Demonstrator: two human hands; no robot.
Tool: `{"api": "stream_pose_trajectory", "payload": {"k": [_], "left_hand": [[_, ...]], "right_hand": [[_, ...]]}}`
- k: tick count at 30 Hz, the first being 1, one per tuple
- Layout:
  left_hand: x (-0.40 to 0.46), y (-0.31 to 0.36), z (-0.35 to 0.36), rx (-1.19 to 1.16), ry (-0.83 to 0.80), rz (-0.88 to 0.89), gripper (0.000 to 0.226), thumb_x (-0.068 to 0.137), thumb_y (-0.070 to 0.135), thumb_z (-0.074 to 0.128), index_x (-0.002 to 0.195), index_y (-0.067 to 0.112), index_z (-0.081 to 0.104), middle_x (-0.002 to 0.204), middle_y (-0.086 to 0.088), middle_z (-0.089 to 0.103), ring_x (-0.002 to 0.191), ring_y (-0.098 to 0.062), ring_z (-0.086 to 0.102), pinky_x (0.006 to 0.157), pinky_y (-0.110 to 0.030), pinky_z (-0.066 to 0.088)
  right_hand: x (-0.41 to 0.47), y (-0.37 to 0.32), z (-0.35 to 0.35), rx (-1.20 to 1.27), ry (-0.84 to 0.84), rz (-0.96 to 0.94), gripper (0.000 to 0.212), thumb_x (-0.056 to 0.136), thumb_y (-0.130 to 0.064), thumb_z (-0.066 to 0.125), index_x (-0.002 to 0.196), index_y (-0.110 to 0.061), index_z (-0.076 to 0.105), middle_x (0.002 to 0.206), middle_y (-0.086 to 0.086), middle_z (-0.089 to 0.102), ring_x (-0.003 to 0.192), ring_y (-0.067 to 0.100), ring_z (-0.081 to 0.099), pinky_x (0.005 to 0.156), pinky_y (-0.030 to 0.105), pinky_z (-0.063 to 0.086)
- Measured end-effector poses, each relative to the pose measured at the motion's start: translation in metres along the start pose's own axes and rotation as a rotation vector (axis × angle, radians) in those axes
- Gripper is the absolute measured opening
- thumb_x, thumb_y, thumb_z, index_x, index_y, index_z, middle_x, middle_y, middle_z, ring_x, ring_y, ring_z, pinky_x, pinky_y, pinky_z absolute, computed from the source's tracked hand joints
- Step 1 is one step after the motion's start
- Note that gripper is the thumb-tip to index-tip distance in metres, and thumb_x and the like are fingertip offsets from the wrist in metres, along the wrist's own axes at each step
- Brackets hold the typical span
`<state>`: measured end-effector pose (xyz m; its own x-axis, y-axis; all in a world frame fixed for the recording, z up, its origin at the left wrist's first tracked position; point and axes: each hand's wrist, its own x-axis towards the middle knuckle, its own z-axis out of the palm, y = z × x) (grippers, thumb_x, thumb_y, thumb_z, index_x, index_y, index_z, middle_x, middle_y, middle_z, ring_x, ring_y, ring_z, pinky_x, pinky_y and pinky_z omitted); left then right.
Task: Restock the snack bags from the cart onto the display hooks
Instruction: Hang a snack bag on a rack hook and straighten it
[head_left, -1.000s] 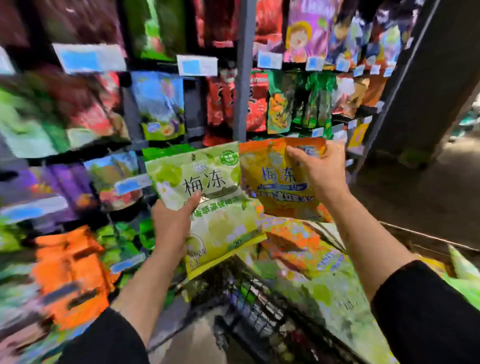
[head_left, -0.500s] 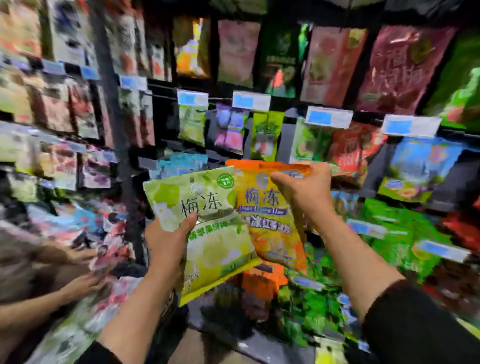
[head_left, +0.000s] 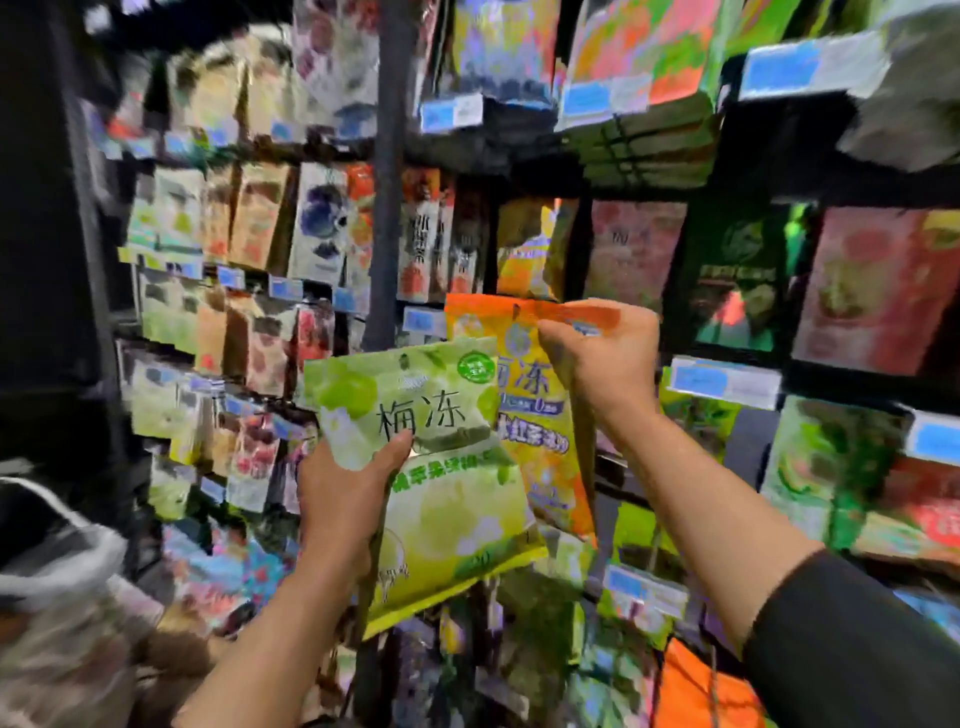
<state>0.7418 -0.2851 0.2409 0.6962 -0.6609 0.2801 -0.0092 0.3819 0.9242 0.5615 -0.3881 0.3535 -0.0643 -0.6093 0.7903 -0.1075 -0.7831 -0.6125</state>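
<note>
- left hand (head_left: 343, 493) grips the green bag (head_left: 441, 478) low, right hand (head_left: 602, 358) pinches the orange bag (head_left: 540, 447) by its top edge
- both bags up facing the display rack (head_left: 387, 171), neither hung yet
- I'd find matching hooks first, then thread the hole straight on

Light was dim, colours oversaturated. Heavy motion blur smeared shelf display (head_left: 727, 260) into blocky patches, worst at edges. Green bag (head_left: 441, 467) at centre stayed sharpest. Wide-angle bending showed at borders.
</note>
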Motion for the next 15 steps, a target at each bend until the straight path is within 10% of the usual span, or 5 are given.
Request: {"api": "stream_pose_trajectory", "payload": {"k": [4, 7, 15], "left_hand": [[0.053, 0.028, 0.011, -0.038, -0.002, 0.072, 0.071, 0.072, 0.037, 0.082, 0.126, 0.004, 0.051, 0.123, -0.007, 0.058, 0.111, -0.029, 0.055, 0.091, -0.038, 0.046], [0.084, 0.043, 0.021, -0.048, 0.026, 0.151, 0.033, 0.074, 0.023, 0.082, 0.1, 0.017, 0.064, 0.096, 0.002, 0.069, 0.089, -0.021, 0.066, 0.08, -0.032, 0.054], [0.154, 0.055, 0.062, -0.052, 0.171, 0.214, 0.026, 0.07, 0.025, 0.085, 0.082, 0.015, 0.064, 0.082, -0.004, 0.07, 0.075, -0.022, 0.066, 0.064, -0.027, 0.048]], "right_hand": [[0.064, -0.012, 0.038, 0.07, 0.041, -0.04, 0.015, 0.059, -0.012, 0.079, 0.053, -0.018, 0.067, 0.06, 0.009, 0.067, 0.061, 0.011, 0.057, 0.059, 0.039, 0.053], [0.112, -0.011, 0.063, 0.105, 0.053, -0.046, 0.018, 0.061, -0.007, 0.082, 0.057, -0.02, 0.068, 0.063, 0.003, 0.068, 0.058, 0.011, 0.06, 0.057, 0.037, 0.055], [0.209, 0.017, 0.125, 0.225, 0.132, 0.108, 0.029, 0.051, 0.0, 0.077, 0.043, -0.014, 0.052, 0.053, -0.005, 0.053, 0.052, 0.009, 0.048, 0.044, 0.03, 0.044]]}}
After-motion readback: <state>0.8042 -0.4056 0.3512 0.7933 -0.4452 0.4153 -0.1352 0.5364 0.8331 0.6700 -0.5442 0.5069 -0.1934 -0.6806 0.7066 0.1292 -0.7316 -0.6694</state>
